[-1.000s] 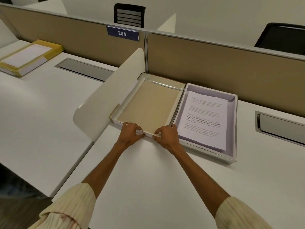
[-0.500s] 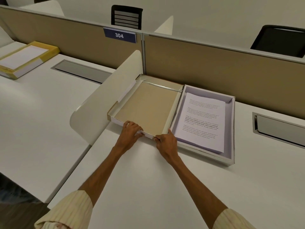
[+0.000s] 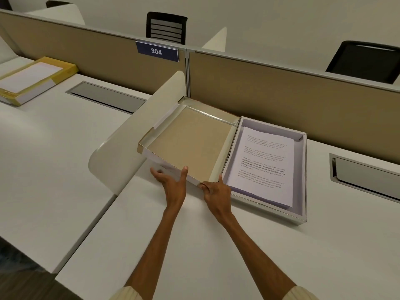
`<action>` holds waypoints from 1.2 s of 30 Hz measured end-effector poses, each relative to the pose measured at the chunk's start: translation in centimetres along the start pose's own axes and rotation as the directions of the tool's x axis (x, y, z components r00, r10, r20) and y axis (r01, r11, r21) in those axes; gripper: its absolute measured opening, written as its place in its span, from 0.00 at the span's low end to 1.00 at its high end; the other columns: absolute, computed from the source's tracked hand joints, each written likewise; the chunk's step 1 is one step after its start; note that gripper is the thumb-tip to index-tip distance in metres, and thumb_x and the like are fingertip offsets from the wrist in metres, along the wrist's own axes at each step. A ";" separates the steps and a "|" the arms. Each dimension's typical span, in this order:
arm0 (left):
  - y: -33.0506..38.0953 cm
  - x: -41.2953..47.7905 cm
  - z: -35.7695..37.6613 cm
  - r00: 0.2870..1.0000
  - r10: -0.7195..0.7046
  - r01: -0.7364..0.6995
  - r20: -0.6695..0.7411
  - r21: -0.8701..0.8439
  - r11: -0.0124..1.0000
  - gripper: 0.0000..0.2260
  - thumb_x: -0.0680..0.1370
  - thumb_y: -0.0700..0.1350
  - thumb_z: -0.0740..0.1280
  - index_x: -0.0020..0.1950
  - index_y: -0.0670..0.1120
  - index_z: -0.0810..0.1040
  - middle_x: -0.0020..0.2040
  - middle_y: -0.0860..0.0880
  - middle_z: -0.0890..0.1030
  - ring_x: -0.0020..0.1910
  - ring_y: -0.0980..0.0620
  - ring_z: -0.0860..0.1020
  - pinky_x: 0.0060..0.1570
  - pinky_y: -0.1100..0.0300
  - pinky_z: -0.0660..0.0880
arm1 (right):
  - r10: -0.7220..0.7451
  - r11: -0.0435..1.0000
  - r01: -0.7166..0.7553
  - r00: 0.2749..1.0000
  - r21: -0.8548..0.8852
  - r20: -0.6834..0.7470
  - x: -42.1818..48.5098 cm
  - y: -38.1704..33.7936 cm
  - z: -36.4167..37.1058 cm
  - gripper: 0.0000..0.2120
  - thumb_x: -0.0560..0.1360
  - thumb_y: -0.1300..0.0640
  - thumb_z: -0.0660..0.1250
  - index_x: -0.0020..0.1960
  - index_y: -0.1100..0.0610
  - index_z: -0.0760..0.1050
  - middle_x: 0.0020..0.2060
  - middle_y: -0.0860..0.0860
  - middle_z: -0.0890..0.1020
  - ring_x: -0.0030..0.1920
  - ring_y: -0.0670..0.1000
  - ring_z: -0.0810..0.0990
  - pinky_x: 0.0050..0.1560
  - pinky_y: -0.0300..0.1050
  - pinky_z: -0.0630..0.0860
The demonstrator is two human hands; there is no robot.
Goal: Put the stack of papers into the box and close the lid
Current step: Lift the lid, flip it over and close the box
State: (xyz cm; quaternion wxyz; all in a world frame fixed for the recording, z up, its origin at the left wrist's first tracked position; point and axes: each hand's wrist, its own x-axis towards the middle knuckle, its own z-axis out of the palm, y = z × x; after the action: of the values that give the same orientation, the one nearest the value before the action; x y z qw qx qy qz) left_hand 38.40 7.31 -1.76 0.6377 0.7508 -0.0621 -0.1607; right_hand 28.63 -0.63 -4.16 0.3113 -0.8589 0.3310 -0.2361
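Note:
The box (image 3: pixel 304 176) lies open on the white desk, pale lilac inside. A stack of printed papers (image 3: pixel 263 167) rests flat in it. Its lid (image 3: pixel 190 144), brown cardboard inside with silvery walls, lies upturned just left of the box, its near left side lifted off the desk. My left hand (image 3: pixel 172 180) grips the lid's near edge, thumb over the rim and fingers underneath. At the lid's near right corner, beside the box wall, my right hand (image 3: pixel 216 192) pinches the rim.
A curved cream divider (image 3: pixel 138 131) stands right against the lid's left side. A tan partition (image 3: pixel 281 100) runs behind. A yellow box with paper (image 3: pixel 32 80) sits on the neighbouring desk. Grey cable hatches (image 3: pixel 363 176) are set into the desks.
The lid's near left side has risen off the desk. My left hand has slid its fingers under the edge; my right hand stays at the corner.

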 end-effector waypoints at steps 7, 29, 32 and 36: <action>0.8 0.0 0.3 0.999 0.047 -0.044 0.018 -0.143 0.989 0.37 0.75 0.45 0.73 0.77 0.50 0.54 0.74 0.43 0.68 0.69 0.43 0.72 0.62 0.54 0.76 | 0.067 0.986 -0.072 0.997 0.148 0.039 0.0 -0.4 -1.2 0.09 0.75 0.54 0.69 0.51 0.57 0.85 0.43 0.52 0.88 0.39 0.51 0.85 0.74 0.50 0.60; 6.5 -6.0 5.5 0.883 0.412 -0.436 0.227 0.064 0.898 0.30 0.71 0.72 0.61 0.68 0.59 0.67 0.63 0.51 0.78 0.59 0.50 0.79 0.64 0.49 0.76 | 0.164 0.916 -0.099 0.977 0.390 -0.137 9.5 -12.3 -18.3 0.35 0.73 0.42 0.67 0.75 0.52 0.61 0.73 0.52 0.68 0.70 0.55 0.70 0.65 0.52 0.71; 6.4 -6.5 5.8 0.844 0.423 -0.500 0.330 0.201 0.842 0.26 0.76 0.56 0.68 0.71 0.63 0.63 0.67 0.56 0.75 0.64 0.53 0.76 0.62 0.56 0.75 | 0.281 0.926 -0.211 0.939 0.315 -0.197 8.9 -10.9 -19.3 0.37 0.73 0.45 0.70 0.76 0.53 0.58 0.73 0.52 0.68 0.69 0.57 0.71 0.66 0.54 0.72; 5.4 -6.2 6.1 0.671 0.646 -0.737 0.364 0.234 0.634 0.28 0.74 0.61 0.68 0.71 0.52 0.70 0.64 0.50 0.78 0.58 0.57 0.76 0.60 0.65 0.75 | 0.387 0.898 -0.320 0.900 0.301 -0.198 7.5 -8.6 -20.5 0.41 0.74 0.47 0.69 0.78 0.53 0.50 0.72 0.54 0.68 0.68 0.59 0.71 0.66 0.57 0.73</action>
State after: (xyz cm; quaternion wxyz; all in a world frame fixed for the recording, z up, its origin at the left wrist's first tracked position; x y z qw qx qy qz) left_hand 31.20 2.47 3.68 0.4870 0.7457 -0.4543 0.0209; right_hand 24.76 -8.75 17.50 0.4147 -0.6980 0.4855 -0.3243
